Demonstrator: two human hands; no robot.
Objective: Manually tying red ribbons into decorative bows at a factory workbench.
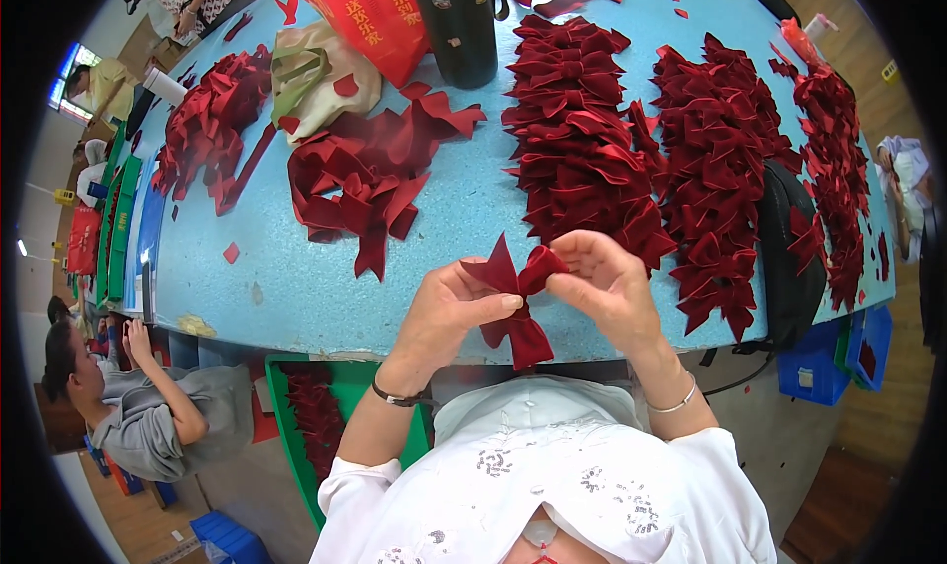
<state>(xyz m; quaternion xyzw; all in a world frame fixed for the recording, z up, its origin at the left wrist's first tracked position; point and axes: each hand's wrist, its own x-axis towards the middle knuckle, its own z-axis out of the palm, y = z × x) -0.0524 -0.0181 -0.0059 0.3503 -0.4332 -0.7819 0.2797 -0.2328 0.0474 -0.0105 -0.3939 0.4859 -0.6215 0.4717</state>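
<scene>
Between my two hands, just over the table's near edge, is a dark red velvet bow (pixel 528 286) with pointed tails and rounded loops. My left hand (pixel 462 306) pinches it near its middle, thumb on top. At its upper right loop, my right hand (pixel 604 280) has thumb and finger closed on the fabric. Beyond my hands lies a loose heap of red ribbon pieces (pixel 350 175). Long stacked rows of finished-looking bows (pixel 572 120) stretch away just past my right hand, with a second row (pixel 705 140) beside them.
A dark tumbler (pixel 454 32), a red bag (pixel 370 17) and a cream cloth bag (pixel 326 81) stand at the back of the blue table (pixel 266 278). A black bag (pixel 789 248) sits right. Below the edge is a green crate (pixel 286 406). Another person (pixel 148 396) is at left.
</scene>
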